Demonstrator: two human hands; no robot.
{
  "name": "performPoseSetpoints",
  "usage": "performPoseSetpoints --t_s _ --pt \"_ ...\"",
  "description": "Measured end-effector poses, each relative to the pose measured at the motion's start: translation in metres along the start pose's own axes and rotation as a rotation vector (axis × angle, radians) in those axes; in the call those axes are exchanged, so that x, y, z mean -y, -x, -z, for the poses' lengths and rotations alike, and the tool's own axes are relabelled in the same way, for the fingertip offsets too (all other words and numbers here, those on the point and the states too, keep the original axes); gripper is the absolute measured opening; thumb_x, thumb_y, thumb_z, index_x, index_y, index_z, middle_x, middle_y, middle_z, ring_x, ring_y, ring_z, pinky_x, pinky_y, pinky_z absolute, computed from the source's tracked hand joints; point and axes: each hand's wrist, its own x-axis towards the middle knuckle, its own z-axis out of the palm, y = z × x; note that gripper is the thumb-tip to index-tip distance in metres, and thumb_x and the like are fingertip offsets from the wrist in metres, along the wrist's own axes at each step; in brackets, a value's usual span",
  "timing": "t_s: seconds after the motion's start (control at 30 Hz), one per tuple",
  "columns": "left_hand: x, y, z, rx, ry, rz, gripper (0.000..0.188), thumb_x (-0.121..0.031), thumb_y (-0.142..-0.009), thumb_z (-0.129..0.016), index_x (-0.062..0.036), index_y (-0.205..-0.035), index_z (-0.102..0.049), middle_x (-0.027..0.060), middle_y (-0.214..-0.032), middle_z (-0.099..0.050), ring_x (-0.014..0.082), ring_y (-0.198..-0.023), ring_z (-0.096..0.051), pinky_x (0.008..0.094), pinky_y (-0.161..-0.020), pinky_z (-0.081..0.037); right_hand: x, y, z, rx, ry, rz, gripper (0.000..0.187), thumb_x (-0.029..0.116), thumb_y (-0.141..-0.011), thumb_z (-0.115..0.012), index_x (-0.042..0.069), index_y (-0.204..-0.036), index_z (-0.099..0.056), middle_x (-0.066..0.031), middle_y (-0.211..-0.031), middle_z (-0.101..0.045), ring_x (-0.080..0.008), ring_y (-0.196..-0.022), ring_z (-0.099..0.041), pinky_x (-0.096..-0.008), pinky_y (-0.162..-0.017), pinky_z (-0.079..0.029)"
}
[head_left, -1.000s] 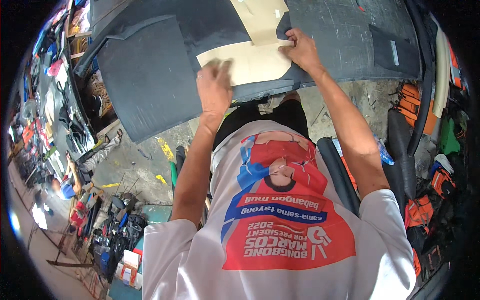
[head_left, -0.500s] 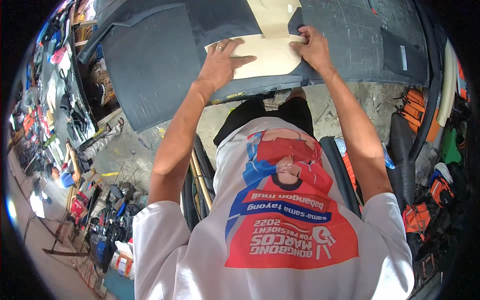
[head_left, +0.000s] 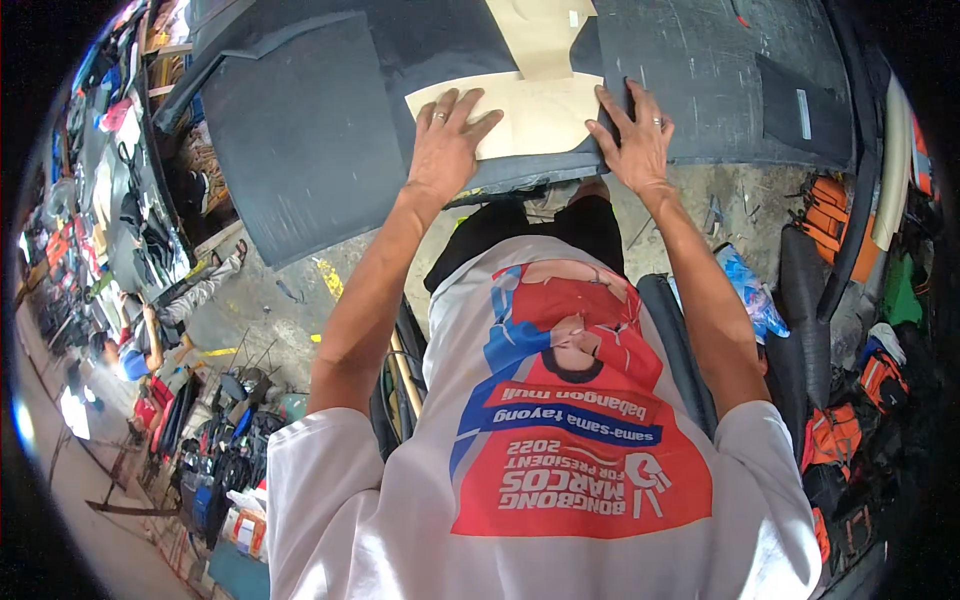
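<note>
A wide cream piece of flat card or sheet (head_left: 540,118) lies on black sheet material (head_left: 420,45) at the near edge of the dark work table (head_left: 290,150). A second, narrower cream piece (head_left: 545,38) stretches away from its far edge, and the two overlap there. My left hand (head_left: 447,145) rests on the left end of the wide piece, fingers spread and pointing away from me. My right hand (head_left: 637,138) lies at its right end with the fingers apart, partly on the card's edge and partly on the dark surface. Neither hand grips anything.
On the table's right sits a dark flat piece with a pale strip (head_left: 803,115). Orange bags (head_left: 838,225) and a blue plastic bag (head_left: 752,290) are on the right-hand floor. Another person (head_left: 135,350) is at the far left, among piles of bags and materials.
My right hand has let go of the card's upper right corner, opened and come down flat along its right end. My left hand has shifted slightly, still on the card.
</note>
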Motion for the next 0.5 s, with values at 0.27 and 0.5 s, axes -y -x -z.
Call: performPoseSetpoints --t_s 0.27,0.5 --pt "-0.005 0.012 -0.016 -0.154 0.001 0.078 0.044 -0.028 -0.105 -0.055 -0.0273 -0.149 -0.055 0.0065 -0.165 -0.036 0.0360 -0.153 -0.028 0.0628 -0.122 -0.023 0.001 0.004 -0.002 0.055 0.023 -0.025 0.057 0.053 -0.097 -0.062 0.031 -0.150 -0.057 -0.0145 -0.161 -0.038 -0.0324 -0.148 -0.035 -0.0558 -0.115 -0.025" --pt "-0.005 0.014 -0.022 -0.140 -0.017 0.101 0.044 -0.034 -0.108 -0.047 -0.0267 -0.151 -0.053 0.0064 -0.168 -0.031 0.0356 -0.157 -0.020 0.0633 -0.124 -0.018 0.002 0.007 -0.005 0.058 0.048 -0.034 0.058 0.052 -0.099 -0.058 0.032 -0.153 -0.052 -0.0145 -0.162 -0.037 -0.0316 -0.150 -0.033 -0.0545 -0.115 -0.024"
